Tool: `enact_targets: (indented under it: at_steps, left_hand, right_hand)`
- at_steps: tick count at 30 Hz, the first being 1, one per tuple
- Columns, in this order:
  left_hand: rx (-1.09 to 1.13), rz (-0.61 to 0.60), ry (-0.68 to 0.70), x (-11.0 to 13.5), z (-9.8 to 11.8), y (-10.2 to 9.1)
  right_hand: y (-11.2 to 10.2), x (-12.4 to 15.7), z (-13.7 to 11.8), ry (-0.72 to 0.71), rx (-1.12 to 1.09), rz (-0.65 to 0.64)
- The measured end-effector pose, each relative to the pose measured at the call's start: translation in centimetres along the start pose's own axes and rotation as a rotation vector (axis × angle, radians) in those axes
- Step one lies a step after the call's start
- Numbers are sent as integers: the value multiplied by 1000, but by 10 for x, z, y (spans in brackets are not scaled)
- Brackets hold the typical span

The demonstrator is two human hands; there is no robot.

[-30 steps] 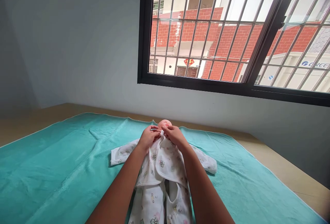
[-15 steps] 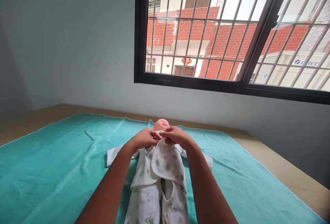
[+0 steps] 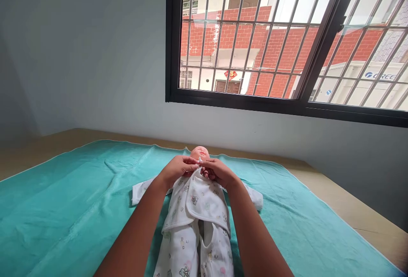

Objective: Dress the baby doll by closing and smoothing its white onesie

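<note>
The doll [image 3: 199,153] lay face up on the green blanket [image 3: 79,200], its head toward the wall [image 3: 95,77] and its legs toward the person, so its long axis ran almost straight away from the person. Both hands met across that axis at the neck of the white printed shirt [image 3: 207,196], just below the chin: the left hand [image 3: 180,168] on one side, the right hand [image 3: 219,171] on the other, fingertips almost together over the middle line. Neither was clearly nearer to the collar. The left hand was narrow, thumb and finger pinched on the cloth; the right hand was pinched too, its other fingers curled below. A small white tip of cloth [image 3: 199,160] stood up between the fingertips, perhaps a tie or a collar corner, too small to tell, and which hand had the firmer hold could not be told either. Below the hands, the shirt's right front flap lay over the left one, its edge slanting down and leftward from the pinch before curving into the hem. The left sleeve [image 3: 140,192] and the right sleeve [image 3: 257,198] stretched outward, crosswise to the body, while the matching pants [image 3: 183,249] ran from under the hem toward the person.
</note>
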State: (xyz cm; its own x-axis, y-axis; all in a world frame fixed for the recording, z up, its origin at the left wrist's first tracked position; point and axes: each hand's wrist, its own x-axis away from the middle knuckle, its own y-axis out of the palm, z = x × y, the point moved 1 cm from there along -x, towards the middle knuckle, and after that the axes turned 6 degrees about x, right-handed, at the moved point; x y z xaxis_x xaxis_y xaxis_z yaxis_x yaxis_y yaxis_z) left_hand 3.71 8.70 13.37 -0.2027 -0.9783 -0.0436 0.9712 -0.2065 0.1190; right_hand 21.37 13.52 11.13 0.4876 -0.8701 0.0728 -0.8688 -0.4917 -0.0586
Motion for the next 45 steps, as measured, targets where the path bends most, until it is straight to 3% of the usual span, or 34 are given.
enact_targets:
  at_steps: [5, 30, 45]
  left_hand:
    - [119, -18, -46, -1, -7, 0]
    - [90, 25, -83, -4, -13, -2]
    - [67, 48, -62, -7, -16, -4]
  right_hand:
    - [-2, -1, 4, 0, -58, -21]
    - [-10, 0, 12, -41, -84, -171]
    - [-8, -5, 16, -15, -19, -83]
